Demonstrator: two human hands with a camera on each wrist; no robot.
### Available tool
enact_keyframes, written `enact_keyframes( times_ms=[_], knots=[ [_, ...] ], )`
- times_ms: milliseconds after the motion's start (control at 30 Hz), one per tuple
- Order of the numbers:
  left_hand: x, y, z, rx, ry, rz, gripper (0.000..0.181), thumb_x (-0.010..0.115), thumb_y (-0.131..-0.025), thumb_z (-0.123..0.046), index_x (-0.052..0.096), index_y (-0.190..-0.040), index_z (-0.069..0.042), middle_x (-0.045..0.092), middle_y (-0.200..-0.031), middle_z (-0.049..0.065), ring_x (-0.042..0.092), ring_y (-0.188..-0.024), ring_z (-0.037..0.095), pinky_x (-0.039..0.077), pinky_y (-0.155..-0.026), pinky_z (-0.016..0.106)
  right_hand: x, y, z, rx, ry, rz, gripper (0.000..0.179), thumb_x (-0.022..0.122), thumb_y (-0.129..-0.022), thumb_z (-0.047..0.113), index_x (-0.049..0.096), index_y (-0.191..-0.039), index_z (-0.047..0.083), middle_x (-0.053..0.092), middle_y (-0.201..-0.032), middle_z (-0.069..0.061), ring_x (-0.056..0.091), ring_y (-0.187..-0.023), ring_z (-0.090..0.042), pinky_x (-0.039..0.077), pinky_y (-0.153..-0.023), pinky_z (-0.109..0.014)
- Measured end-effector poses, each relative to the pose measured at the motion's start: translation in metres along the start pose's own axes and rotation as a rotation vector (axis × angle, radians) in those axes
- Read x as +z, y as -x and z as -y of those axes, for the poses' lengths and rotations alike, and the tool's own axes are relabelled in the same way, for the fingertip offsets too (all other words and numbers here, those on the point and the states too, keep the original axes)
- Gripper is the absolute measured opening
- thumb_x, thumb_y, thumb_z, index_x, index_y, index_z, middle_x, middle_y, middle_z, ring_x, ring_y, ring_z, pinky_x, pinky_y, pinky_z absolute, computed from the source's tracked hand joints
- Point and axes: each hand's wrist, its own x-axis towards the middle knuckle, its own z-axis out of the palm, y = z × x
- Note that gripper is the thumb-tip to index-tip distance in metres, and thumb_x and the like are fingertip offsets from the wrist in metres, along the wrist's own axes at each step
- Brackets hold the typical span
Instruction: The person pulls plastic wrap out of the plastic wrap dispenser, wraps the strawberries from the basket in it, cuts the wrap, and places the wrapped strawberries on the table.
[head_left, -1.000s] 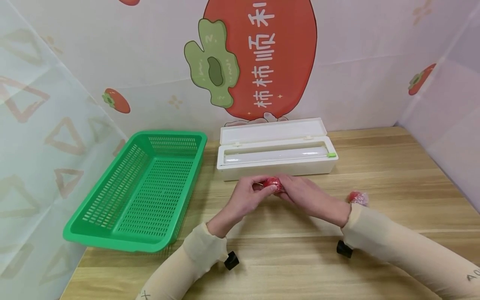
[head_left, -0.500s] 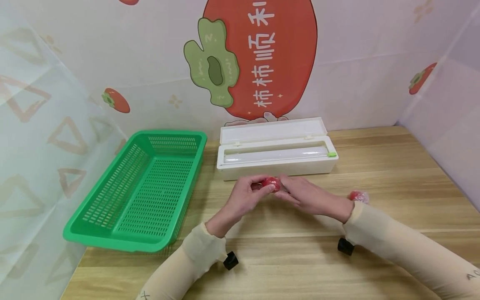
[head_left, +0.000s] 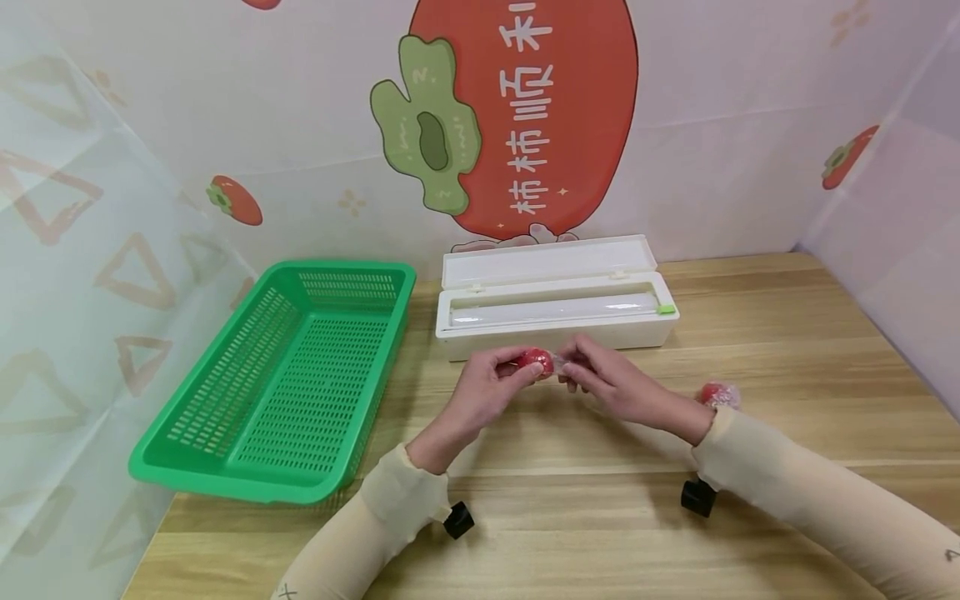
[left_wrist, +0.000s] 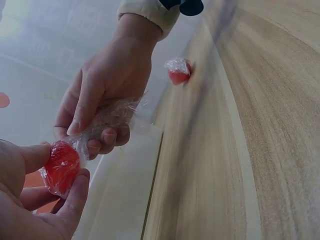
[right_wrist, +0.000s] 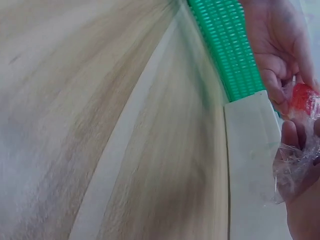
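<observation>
My left hand (head_left: 480, 392) holds a small round red thing (left_wrist: 61, 167) between thumb and fingers; clear cling film covers it, and its kind is hard to tell. From its right side a gathered tail of cling film (left_wrist: 107, 122) runs into my right hand (head_left: 618, 387), whose thumb and fingers pinch it. Loose film ends poke out past the right hand in both wrist views. A second red thing (head_left: 717, 395), also wrapped in film, lies on the table by the right wrist.
A long white cling film box (head_left: 555, 337) stands behind the hands, its lid (head_left: 547, 260) raised and a film roll (head_left: 555, 310) inside. At the left is a green slotted basket (head_left: 367, 379). The wooden table (head_left: 570, 533) meets printed cloth walls at the back and sides.
My right hand has gone from cupping the red thing's side to pinching the film's tail, drawing slightly right. The left hand keeps its hold, and the red thing shifted a little left.
</observation>
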Motion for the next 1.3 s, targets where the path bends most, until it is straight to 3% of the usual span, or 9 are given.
enact_keyframes(
  times_ms=[133,267,367,500,667,833,967,1100,1300],
  knots=[
    [0.0003,-0.0001,0.0001,-0.011,0.009,-0.006,0.032,0.068,-0.094,-0.019,0.068,-0.123,-0.006,0.071,-0.119,0.012,0.069,-0.101,0.017,0.056,-0.093,0.046,-0.0010,0.0009,-0.0014,0.035,-0.086,-0.018,0.016,0.048,-0.104,0.012,0.052,-0.118,0.007,0.066,-0.095,-0.019,0.063,-0.081,-0.015,0.057,-0.073,-0.032],
    [0.0011,-0.0001,-0.0014,-0.015,0.019,-0.020,0.033,0.069,-0.093,-0.021,0.068,-0.124,-0.008,0.071,-0.119,0.011,0.068,-0.105,0.017,0.057,-0.091,0.035,0.0000,0.0013,-0.0019,0.006,-0.121,-0.067,0.022,0.052,-0.102,0.009,0.052,-0.123,0.005,0.068,-0.099,-0.018,0.067,-0.081,-0.015,0.059,-0.073,-0.034],
    [0.0015,0.0000,-0.0027,-0.014,0.042,-0.028,0.033,0.070,-0.093,-0.021,0.068,-0.123,-0.008,0.071,-0.119,0.011,0.068,-0.104,0.015,0.057,-0.089,0.030,0.0012,0.0012,-0.0020,-0.017,-0.146,-0.093,0.019,0.053,-0.101,0.007,0.056,-0.119,0.003,0.068,-0.101,-0.016,0.068,-0.083,-0.014,0.059,-0.074,-0.033],
    [0.0012,-0.0001,-0.0026,-0.007,0.073,-0.046,0.032,0.070,-0.092,-0.021,0.069,-0.121,-0.007,0.072,-0.116,0.012,0.067,-0.098,0.012,0.057,-0.091,0.037,0.0025,0.0006,-0.0020,-0.003,-0.210,-0.092,0.020,0.052,-0.101,0.006,0.056,-0.120,0.002,0.067,-0.107,-0.017,0.069,-0.091,-0.013,0.059,-0.082,-0.036],
    [0.0014,-0.0006,-0.0017,-0.001,0.075,-0.059,0.033,0.071,-0.092,-0.020,0.069,-0.122,-0.007,0.072,-0.115,0.012,0.067,-0.096,0.011,0.057,-0.090,0.038,0.0047,0.0002,-0.0015,0.047,-0.272,-0.117,0.020,0.054,-0.100,0.006,0.053,-0.119,0.000,0.068,-0.110,-0.019,0.070,-0.097,-0.014,0.058,-0.089,-0.039],
    [0.0037,-0.0008,-0.0032,-0.009,0.070,-0.066,0.035,0.071,-0.092,-0.019,0.068,-0.124,-0.006,0.072,-0.116,0.013,0.067,-0.098,0.011,0.057,-0.091,0.038,0.0070,0.0000,-0.0026,0.076,-0.201,-0.220,0.016,0.065,-0.095,0.010,0.062,-0.110,0.003,0.069,-0.105,-0.013,0.068,-0.095,-0.011,0.057,-0.086,-0.026],
    [0.0059,-0.0015,-0.0044,0.000,0.069,-0.071,0.034,0.071,-0.092,-0.018,0.068,-0.124,-0.006,0.072,-0.116,0.013,0.068,-0.098,0.012,0.058,-0.087,0.029,0.0062,0.0001,-0.0041,0.075,-0.068,-0.314,0.014,0.072,-0.090,0.015,0.071,-0.103,0.010,0.072,-0.102,-0.006,0.064,-0.095,-0.007,0.054,-0.087,-0.023],
    [0.0080,-0.0032,-0.0052,0.022,0.092,-0.067,0.034,0.071,-0.091,-0.018,0.068,-0.123,-0.005,0.071,-0.118,0.014,0.069,-0.099,0.013,0.057,-0.085,0.024,0.0044,0.0007,-0.0046,0.085,0.032,-0.372,0.014,0.076,-0.087,0.019,0.076,-0.100,0.015,0.074,-0.100,-0.002,0.059,-0.086,-0.007,0.051,-0.075,-0.023],
    [0.0095,-0.0037,-0.0073,0.037,0.104,-0.069,0.034,0.071,-0.091,-0.018,0.068,-0.124,-0.006,0.071,-0.118,0.014,0.069,-0.100,0.014,0.057,-0.085,0.023,0.0051,0.0012,-0.0022,0.129,-0.065,-0.373,0.017,0.076,-0.087,0.019,0.077,-0.103,0.012,0.075,-0.100,-0.006,0.066,-0.081,-0.006,0.055,-0.070,-0.020]
  ],
)
